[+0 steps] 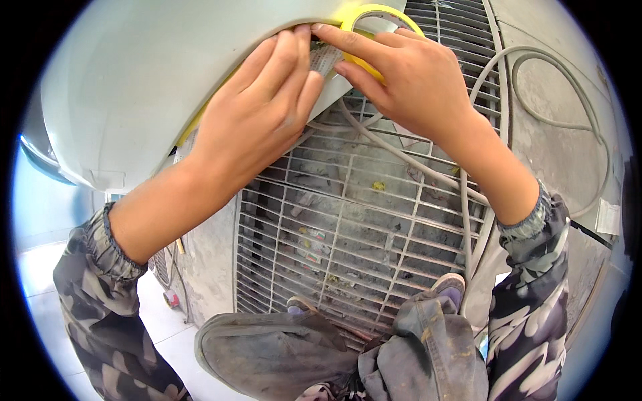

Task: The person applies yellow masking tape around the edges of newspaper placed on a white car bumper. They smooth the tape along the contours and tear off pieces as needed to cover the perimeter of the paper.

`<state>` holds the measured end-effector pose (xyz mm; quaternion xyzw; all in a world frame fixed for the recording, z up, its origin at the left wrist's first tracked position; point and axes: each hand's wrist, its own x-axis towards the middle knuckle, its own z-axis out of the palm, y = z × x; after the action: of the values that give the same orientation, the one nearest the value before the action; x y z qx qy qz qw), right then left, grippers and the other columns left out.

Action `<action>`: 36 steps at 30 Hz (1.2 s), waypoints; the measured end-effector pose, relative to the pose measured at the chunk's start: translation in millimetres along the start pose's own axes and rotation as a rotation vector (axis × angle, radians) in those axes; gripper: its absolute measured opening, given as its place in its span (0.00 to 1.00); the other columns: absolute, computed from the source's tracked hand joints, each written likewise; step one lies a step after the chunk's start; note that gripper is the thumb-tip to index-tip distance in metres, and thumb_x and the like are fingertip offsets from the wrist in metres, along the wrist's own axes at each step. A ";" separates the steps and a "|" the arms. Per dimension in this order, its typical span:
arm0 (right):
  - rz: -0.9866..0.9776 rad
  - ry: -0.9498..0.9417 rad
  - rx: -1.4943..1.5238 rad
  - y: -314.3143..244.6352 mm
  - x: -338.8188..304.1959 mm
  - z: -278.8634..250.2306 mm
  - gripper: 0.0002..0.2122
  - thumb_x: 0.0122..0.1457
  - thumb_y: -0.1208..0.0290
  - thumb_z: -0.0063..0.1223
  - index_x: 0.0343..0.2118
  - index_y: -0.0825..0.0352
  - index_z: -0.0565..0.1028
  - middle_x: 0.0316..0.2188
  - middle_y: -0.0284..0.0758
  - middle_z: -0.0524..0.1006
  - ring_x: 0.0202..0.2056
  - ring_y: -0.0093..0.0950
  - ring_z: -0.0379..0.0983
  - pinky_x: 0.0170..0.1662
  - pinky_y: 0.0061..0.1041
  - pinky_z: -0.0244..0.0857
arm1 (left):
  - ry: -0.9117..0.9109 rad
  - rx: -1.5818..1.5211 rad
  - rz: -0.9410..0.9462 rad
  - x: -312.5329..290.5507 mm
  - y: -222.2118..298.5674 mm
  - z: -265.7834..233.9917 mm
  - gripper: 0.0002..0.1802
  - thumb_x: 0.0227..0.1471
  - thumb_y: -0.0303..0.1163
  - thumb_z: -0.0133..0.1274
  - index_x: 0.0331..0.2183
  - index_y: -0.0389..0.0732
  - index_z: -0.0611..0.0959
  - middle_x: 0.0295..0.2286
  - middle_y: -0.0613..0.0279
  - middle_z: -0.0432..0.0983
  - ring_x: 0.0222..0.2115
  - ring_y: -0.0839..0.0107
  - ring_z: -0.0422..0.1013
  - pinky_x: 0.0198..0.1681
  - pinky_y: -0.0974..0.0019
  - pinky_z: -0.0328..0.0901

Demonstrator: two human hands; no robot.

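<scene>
A pale, curved vehicle body panel point(154, 73) fills the upper left, with a strip of yellow tape point(192, 125) along its lower edge. My left hand point(261, 93) lies along that edge, its fingers stretched out and the fingertips touching the rim; nothing shows held in it. Beside it, my right hand point(421, 83) is closed on a roll of yellow tape point(349, 19), whose ring stands up behind the fingers. The right index fingertip meets the panel edge close to the left fingertips. Printed paper point(326, 60) shows between the two hands, partly covered.
Below the hands, a dusty metal floor grating point(341, 214) has scraps lying under its bars. A grey hose point(414, 160) crosses it and loops over the concrete floor point(542, 157) at right. My knees point(281, 357) are bent near the lower edge. White tiles point(177, 347) lie at lower left.
</scene>
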<state>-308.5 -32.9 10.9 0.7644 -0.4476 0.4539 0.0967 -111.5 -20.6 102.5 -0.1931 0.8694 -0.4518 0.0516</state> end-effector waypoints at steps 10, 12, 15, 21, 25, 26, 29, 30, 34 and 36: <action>0.261 0.035 0.090 -1.4 7.2 -3.1 0.13 0.60 0.65 0.54 0.47 0.61 0.73 0.19 0.37 0.78 0.19 0.33 0.75 0.24 0.28 0.67 | -0.018 0.065 0.105 -0.8 -11.4 16.0 0.11 0.51 0.30 0.49 0.37 0.35 0.79 0.58 0.55 0.64 0.59 0.63 0.59 0.63 0.64 0.56; 0.312 0.010 0.192 9.4 13.1 -1.3 0.11 0.60 0.64 0.54 0.42 0.63 0.76 0.19 0.38 0.77 0.19 0.33 0.75 0.24 0.28 0.67 | 0.004 0.016 0.097 2.9 -11.0 16.5 0.08 0.50 0.28 0.49 0.33 0.36 0.79 0.59 0.56 0.63 0.59 0.64 0.59 0.62 0.64 0.57; 0.446 -0.059 0.379 12.5 13.2 -12.6 0.14 0.62 0.60 0.51 0.37 0.66 0.80 0.20 0.39 0.76 0.20 0.29 0.73 0.27 0.26 0.67 | -0.008 0.012 0.135 11.3 -14.2 12.7 0.08 0.50 0.28 0.49 0.33 0.37 0.79 0.58 0.57 0.63 0.59 0.65 0.59 0.62 0.64 0.57; 0.489 -0.271 0.282 7.1 15.6 -15.6 0.14 0.62 0.58 0.51 0.40 0.62 0.81 0.21 0.38 0.76 0.21 0.28 0.72 0.29 0.27 0.66 | 0.006 0.012 0.118 1.3 -15.1 22.3 0.08 0.49 0.29 0.49 0.33 0.38 0.78 0.58 0.57 0.64 0.59 0.65 0.59 0.63 0.64 0.56; 0.427 -0.349 0.149 18.2 30.4 -13.1 0.13 0.59 0.61 0.54 0.39 0.65 0.82 0.23 0.39 0.78 0.24 0.28 0.72 0.31 0.25 0.67 | -0.001 0.043 0.124 6.5 -10.6 18.1 0.09 0.49 0.29 0.49 0.34 0.37 0.77 0.57 0.56 0.64 0.59 0.65 0.59 0.62 0.64 0.56; 0.439 -0.316 0.169 19.5 30.7 -9.2 0.13 0.57 0.64 0.54 0.41 0.64 0.81 0.24 0.41 0.79 0.26 0.31 0.75 0.32 0.28 0.68 | 0.005 0.039 0.127 9.0 -9.6 18.6 0.09 0.49 0.28 0.49 0.35 0.37 0.77 0.57 0.56 0.65 0.59 0.65 0.59 0.62 0.64 0.56; 0.519 -0.255 0.266 18.0 36.0 4.9 0.13 0.53 0.68 0.53 0.41 0.62 0.81 0.26 0.46 0.80 0.31 0.39 0.79 0.37 0.35 0.72 | -0.019 0.022 0.152 12.0 -13.7 17.2 0.11 0.48 0.28 0.50 0.36 0.37 0.77 0.57 0.56 0.65 0.59 0.65 0.59 0.63 0.63 0.55; 0.586 -0.266 0.314 14.3 39.2 6.4 0.12 0.52 0.67 0.53 0.37 0.65 0.81 0.26 0.48 0.80 0.33 0.41 0.79 0.39 0.35 0.72 | -0.033 0.011 0.164 11.3 -14.2 17.6 0.11 0.48 0.28 0.50 0.37 0.37 0.77 0.57 0.56 0.65 0.59 0.65 0.59 0.64 0.63 0.54; 0.761 -0.247 0.512 -1.2 41.4 8.5 0.11 0.53 0.65 0.55 0.31 0.66 0.82 0.24 0.48 0.79 0.31 0.43 0.78 0.39 0.36 0.71 | -0.062 -0.048 0.180 11.9 -14.6 33.0 0.13 0.48 0.29 0.50 0.38 0.37 0.77 0.58 0.57 0.64 0.60 0.66 0.57 0.65 0.63 0.51; 0.804 -0.177 0.729 6.8 36.0 23.7 0.11 0.52 0.67 0.56 0.32 0.71 0.82 0.25 0.41 0.79 0.31 0.33 0.75 0.37 0.30 0.68 | -0.052 -0.020 0.185 9.5 -14.9 29.4 0.14 0.48 0.30 0.50 0.39 0.38 0.78 0.58 0.59 0.64 0.61 0.68 0.55 0.65 0.64 0.50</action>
<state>-292.7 -71.5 23.8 0.5522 -0.5246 0.5149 -0.3934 -108.2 -54.5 98.1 -0.1243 0.8863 -0.4315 0.1137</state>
